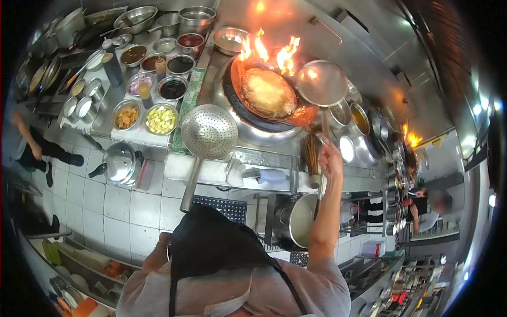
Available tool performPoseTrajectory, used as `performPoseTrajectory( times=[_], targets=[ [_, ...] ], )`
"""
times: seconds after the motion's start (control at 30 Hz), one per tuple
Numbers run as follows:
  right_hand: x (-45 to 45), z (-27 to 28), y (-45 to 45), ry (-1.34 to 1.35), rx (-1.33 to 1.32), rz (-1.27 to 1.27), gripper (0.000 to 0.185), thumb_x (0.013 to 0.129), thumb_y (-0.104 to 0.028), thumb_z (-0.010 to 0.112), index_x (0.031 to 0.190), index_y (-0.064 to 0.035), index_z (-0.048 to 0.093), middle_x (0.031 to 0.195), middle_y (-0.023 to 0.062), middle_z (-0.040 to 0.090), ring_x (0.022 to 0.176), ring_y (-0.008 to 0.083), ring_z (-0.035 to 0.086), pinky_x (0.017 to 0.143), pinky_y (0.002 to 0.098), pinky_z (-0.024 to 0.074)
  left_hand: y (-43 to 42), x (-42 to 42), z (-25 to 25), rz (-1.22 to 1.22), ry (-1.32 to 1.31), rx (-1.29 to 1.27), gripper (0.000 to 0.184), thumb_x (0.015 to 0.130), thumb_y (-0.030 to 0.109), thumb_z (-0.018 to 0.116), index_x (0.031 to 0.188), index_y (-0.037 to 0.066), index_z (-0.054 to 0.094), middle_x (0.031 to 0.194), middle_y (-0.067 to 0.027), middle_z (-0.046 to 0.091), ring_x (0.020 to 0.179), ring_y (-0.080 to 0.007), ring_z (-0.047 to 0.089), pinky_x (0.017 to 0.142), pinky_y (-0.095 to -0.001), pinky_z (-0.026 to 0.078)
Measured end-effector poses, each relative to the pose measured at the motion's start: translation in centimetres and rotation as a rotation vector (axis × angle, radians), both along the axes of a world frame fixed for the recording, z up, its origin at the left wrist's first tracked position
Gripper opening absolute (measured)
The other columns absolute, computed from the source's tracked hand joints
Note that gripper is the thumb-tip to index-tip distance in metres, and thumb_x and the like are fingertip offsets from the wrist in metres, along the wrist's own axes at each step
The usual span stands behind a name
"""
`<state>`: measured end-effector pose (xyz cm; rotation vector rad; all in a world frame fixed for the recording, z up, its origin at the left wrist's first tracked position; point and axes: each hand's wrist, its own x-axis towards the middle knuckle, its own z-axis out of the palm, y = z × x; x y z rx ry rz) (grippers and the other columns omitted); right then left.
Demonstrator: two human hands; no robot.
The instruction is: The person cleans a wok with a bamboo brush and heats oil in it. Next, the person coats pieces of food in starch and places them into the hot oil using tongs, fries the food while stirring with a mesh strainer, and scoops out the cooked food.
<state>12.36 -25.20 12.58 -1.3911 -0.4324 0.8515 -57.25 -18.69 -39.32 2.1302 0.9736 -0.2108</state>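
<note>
Grips the handle [325, 122] of a round mesh strainer [321, 83] with the right fingers [331, 154], clenched. Cannot tell the state of the left fingers [164, 240], low beside the black apron [211, 243] and partly hidden.

Holds the strainer beside the right rim of a wok [236, 90] full of frothing, pale golden liquid [269, 93], with flames [287, 55] along the far rim. Has a bamboo brush [310, 153] just left of the right wrist, and a perforated ladle [209, 131] left of the wok, handle jutting over the edge of the bench [264, 154].

Farther left, has metal bowls of yellow-green cubes [161, 119], orange-brown pieces [127, 115], pinkish slices [139, 83], near-black sauce [173, 89], brown sauce [133, 55] and dark red sauce [190, 40], among squeeze bottles [112, 68]. To the right, has a container of orange-brown liquid [360, 120]. Below the bench, has a deep pot [285, 224] of pale liquid [302, 219], and at lower left a lidded pressure cooker [120, 162].
</note>
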Motion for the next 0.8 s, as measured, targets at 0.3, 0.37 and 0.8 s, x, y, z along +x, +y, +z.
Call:
performPoseTrajectory(
  times=[0.3,0.37,0.8],
  targets=[
    [-3.6,0.2,3.0,-0.317,-0.333,-0.054,0.025,0.099,-0.013,0.049,0.122,-0.0080,0.052,0.066,-0.0008,0.051,0.039,0.0051,0.038,0.031,0.0215,0.0280,7.7,4.4,2.2,0.998,-0.211,-0.922,0.024,0.092,0.030,0.054,0.110,0.016,0.061,0.095,-0.0078,0.064,0.076,-0.0274,0.066,0.060,-0.0465,0.051],
    [-2.9,-0.5,3.4,-0.350,-0.354,-0.056,0.021,0.099,-0.013,0.048,0.118,-0.0081,0.053,0.065,-0.0010,0.050,0.039,0.0051,0.038,0.031,0.0218,0.0279,9.3,6.3,3.8,1.085,-0.245,-0.920,0.017,0.091,0.026,0.056,0.099,0.012,0.060,0.090,-0.0070,0.063,0.071,-0.0236,0.066,0.054,-0.0405,0.050],
    [0.5,-0.1,4.4,0.478,-0.128,0.289,0.021,0.099,-0.014,0.052,0.118,-0.0061,0.053,0.069,-0.0027,0.049,0.039,0.0020,0.033,0.029,0.0190,0.0235,3.9,0.9,-1.2,-0.192,0.153,0.110,0.016,0.076,0.028,0.067,0.081,0.013,0.070,0.083,-0.0121,0.070,0.080,-0.0328,0.068,0.070,-0.0439,0.055]
  ],
)
